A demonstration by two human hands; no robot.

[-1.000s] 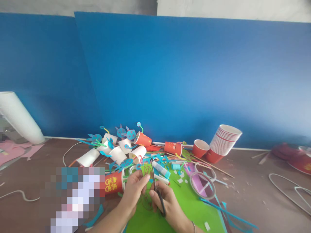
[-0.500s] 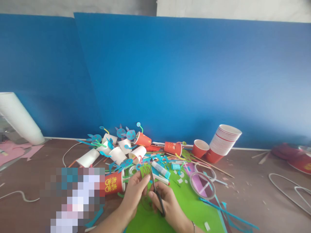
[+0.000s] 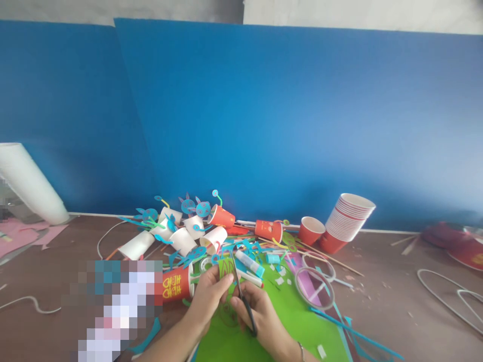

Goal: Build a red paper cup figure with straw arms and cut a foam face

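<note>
My left hand [image 3: 212, 291] pinches a small piece of green paper [image 3: 225, 267] with leaf-like outlines drawn on it. In my right hand [image 3: 253, 311] is a pair of black-handled scissors [image 3: 245, 300], its blades pointing up and away from me along the right edge of that paper. How far the blades are parted cannot be made out. Beneath both hands lies a large green sheet [image 3: 298, 327], with a drawn round face [image 3: 227, 314] partly showing between them. Just beyond the hands are a glue stick [image 3: 249, 264] and a white marker with a red end [image 3: 249, 278].
Blue paper rabbit faces [image 3: 203, 209], white cups [image 3: 138, 245] and straws crowd the back. A red cup [image 3: 175, 284] lies left of my hands. To the right stand a cup stack [image 3: 345, 221], grey rings [image 3: 314, 288] and a blue strip [image 3: 354, 332]. A paper roll [image 3: 32, 183] leans far left.
Both hands stay in nearly the same place. The green paper and the scissors have shifted only very slightly against each other.
</note>
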